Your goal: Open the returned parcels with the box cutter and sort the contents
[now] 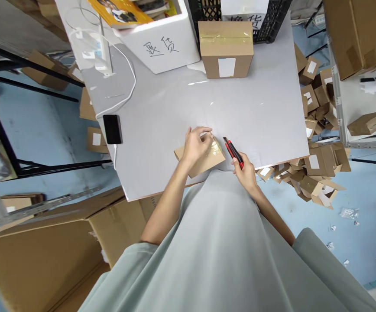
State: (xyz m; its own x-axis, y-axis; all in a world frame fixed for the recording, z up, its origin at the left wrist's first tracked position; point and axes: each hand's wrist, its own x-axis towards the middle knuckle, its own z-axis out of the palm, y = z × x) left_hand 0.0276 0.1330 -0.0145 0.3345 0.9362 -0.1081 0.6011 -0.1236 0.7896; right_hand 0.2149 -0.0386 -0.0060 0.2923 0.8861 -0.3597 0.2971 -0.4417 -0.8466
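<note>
A small taped cardboard box [207, 161] lies at the near edge of the white table [175, 112]. My left hand [194, 143] rests on top of it, fingers curled over its upper edge and holding it down. My right hand [245, 170] is closed around a red and black utility knife [232, 151], whose tip points toward the box's right corner, just apart from it.
A black phone [112, 129] on a white cable lies at the table's left. A white foam bin [162, 39] and a taped brown carton [226, 48] stand at the back. Opened small boxes [314, 169] are piled on the floor to the right. Big cartons [45, 255] sit lower left.
</note>
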